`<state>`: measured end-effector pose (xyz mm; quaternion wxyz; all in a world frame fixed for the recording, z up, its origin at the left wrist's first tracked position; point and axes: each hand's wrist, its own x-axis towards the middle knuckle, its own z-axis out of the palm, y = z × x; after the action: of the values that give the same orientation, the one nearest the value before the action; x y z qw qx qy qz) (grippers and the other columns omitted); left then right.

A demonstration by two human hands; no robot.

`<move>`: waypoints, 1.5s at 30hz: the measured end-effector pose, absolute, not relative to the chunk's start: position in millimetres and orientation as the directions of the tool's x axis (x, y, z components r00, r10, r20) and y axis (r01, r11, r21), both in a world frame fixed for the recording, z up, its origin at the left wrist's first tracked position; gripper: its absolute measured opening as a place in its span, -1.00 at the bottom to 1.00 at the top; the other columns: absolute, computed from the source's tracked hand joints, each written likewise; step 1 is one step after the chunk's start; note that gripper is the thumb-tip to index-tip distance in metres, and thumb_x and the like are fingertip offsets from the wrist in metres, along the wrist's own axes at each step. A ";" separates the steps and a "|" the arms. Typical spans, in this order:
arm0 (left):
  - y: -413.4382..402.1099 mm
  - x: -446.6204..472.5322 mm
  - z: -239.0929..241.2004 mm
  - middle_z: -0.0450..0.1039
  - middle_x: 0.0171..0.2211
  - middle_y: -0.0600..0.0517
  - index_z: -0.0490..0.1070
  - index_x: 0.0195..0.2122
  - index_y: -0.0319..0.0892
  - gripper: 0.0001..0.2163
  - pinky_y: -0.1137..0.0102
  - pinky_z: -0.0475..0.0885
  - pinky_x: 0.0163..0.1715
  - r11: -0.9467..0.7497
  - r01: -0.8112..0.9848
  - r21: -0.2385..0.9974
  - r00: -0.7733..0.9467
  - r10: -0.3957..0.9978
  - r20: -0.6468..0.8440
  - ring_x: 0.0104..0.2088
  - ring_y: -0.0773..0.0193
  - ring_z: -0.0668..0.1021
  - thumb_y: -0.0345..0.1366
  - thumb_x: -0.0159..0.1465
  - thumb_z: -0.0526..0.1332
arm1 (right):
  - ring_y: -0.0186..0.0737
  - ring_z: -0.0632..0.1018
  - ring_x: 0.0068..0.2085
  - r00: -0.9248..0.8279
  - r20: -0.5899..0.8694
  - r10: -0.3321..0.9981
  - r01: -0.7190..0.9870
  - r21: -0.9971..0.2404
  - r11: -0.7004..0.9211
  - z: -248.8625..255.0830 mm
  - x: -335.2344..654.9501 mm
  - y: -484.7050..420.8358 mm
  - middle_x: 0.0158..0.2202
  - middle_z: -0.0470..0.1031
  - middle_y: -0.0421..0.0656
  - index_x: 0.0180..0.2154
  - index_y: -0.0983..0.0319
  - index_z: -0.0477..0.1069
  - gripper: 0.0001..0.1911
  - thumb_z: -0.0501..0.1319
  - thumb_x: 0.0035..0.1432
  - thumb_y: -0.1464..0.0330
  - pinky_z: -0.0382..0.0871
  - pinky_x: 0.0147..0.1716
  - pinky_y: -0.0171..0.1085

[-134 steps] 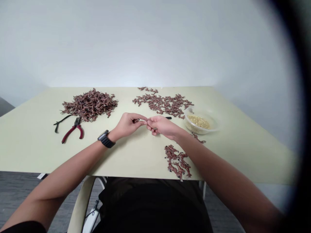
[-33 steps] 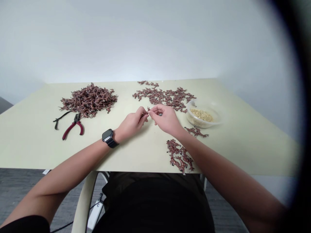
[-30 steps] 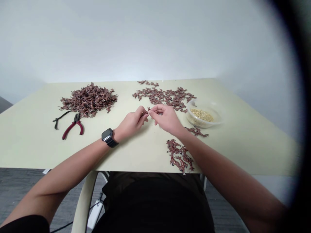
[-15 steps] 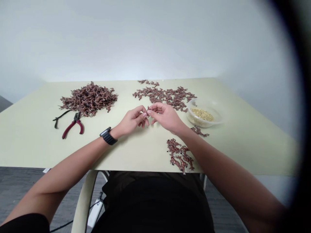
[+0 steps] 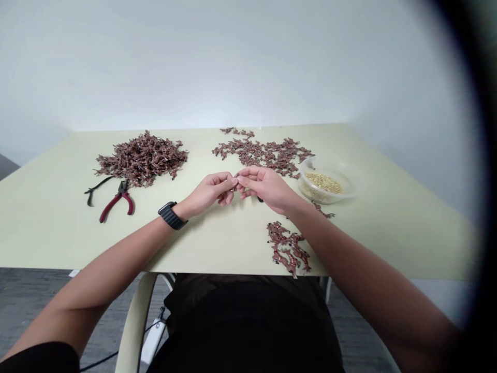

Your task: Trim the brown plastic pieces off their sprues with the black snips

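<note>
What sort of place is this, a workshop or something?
Probably a small hand-work station, though I can't tell what building it's in. The signs are a heap of small brown figures, red-handled pliers and a clear bowl of gold-coloured bits, all on one table.

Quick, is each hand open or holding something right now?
Left hand: closed in a pinch; anything held is hidden.
Right hand: also pinched closed, meeting the left; anything held is hidden.

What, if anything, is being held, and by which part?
Cannot be told: the left hand and right hand meet at the fingertips, hiding anything between. A dark tip below the right hand is equally unclear.
</note>
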<state>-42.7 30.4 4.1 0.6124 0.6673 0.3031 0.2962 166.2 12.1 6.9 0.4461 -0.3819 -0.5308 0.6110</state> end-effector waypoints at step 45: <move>79.5 -83.6 10.2 0.60 -0.39 -0.08 0.45 -0.35 -0.20 -0.62 0.46 0.35 -0.54 -0.253 0.131 0.959 0.254 0.943 0.214 -0.55 0.40 0.47 0.03 0.43 0.27 | 0.08 0.53 -0.04 -0.681 0.093 0.727 0.704 -0.189 0.684 -5.7 83.1 12.7 -0.08 0.55 0.14 -0.12 0.34 0.45 -0.74 0.10 0.18 0.59 0.42 -0.12 -0.08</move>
<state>-83.6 79.5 10.2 0.4510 0.6507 0.4127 0.4503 83.1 12.7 -5.7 0.0802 -0.3914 -0.9141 0.0690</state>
